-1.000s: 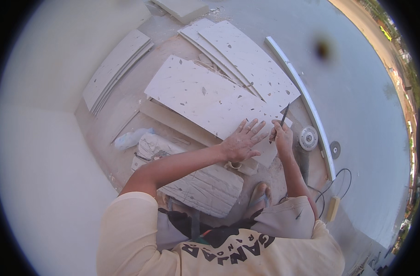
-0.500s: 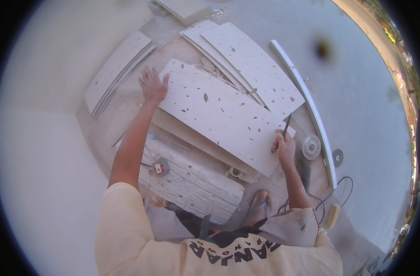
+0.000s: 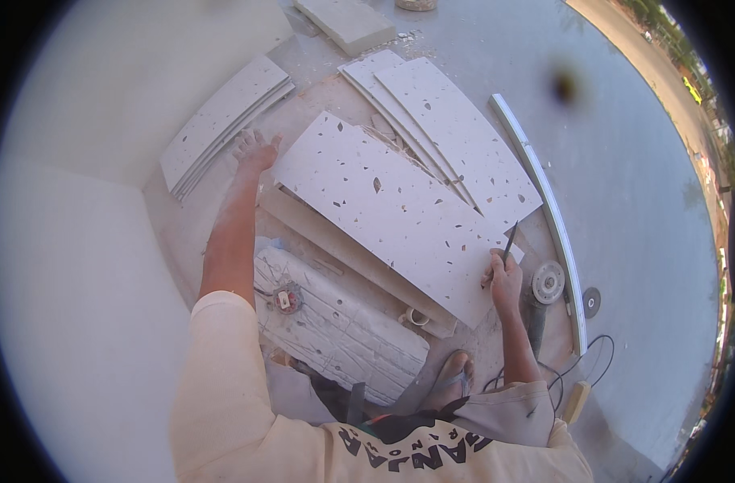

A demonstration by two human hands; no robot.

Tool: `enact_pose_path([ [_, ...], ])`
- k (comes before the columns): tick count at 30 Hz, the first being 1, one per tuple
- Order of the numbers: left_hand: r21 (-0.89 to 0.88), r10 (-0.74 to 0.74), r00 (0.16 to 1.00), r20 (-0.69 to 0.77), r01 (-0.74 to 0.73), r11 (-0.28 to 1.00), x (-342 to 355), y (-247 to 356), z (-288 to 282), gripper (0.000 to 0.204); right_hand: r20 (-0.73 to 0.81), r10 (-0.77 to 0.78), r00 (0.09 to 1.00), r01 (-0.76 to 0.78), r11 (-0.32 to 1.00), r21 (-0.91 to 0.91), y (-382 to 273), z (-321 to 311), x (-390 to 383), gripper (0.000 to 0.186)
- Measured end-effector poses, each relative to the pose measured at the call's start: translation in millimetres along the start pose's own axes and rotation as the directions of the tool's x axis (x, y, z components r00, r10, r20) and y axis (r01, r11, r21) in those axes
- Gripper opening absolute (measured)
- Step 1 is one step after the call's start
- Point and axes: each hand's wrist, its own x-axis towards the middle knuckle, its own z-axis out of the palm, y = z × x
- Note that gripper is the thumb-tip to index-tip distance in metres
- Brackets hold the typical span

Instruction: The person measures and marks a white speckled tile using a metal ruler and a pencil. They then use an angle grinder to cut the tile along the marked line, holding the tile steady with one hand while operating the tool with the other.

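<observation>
A long white speckled slab [image 3: 383, 205] with dark chips lies slanting in front of me, propped above a second pale slab [image 3: 343, 249]. My left hand [image 3: 256, 151], dusty, is open with its fingers apart. It is off the slab's left corner, between the slab and a stack of similar tiles [image 3: 222, 129]; whether it touches anything I cannot tell. My right hand [image 3: 506, 280] is at the slab's right end, closed round a thin dark pencil-like stick [image 3: 511, 240] that points up and away. The stick's lower part is hidden by my fingers.
Two more speckled slabs [image 3: 464, 133] lie beyond. A long metal bar [image 3: 540, 181] runs along the right. Beside my right hand sit an angle grinder [image 3: 548, 282], a loose disc [image 3: 591, 303] and a black cable [image 3: 605, 362]. A white wrapped block [image 3: 343, 326] lies near my feet.
My left hand has moved off the slab's far left corner towards the tile stack. My right hand still holds the stick at the slab's right end. The whole view has shifted slightly.
</observation>
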Motion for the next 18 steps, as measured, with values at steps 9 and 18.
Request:
enact_pose_path([
  [9, -0.106, 0.642, 0.759, -0.109, -0.651, 0.751, -206.6, -65.7, 8.6, 0.07, -0.073, -0.085, 0.994, 0.085, 0.996, -0.005, 1.9, -22.4, -3.1, 0.021],
  [18, -0.138, 0.788, 0.615, -0.026, -0.783, 0.606, -356.3, -115.0, 34.2, 0.096, 0.302, -0.028, 0.953, 0.058, 0.994, -0.091, -32.9, 46.9, -25.7, 0.017],
])
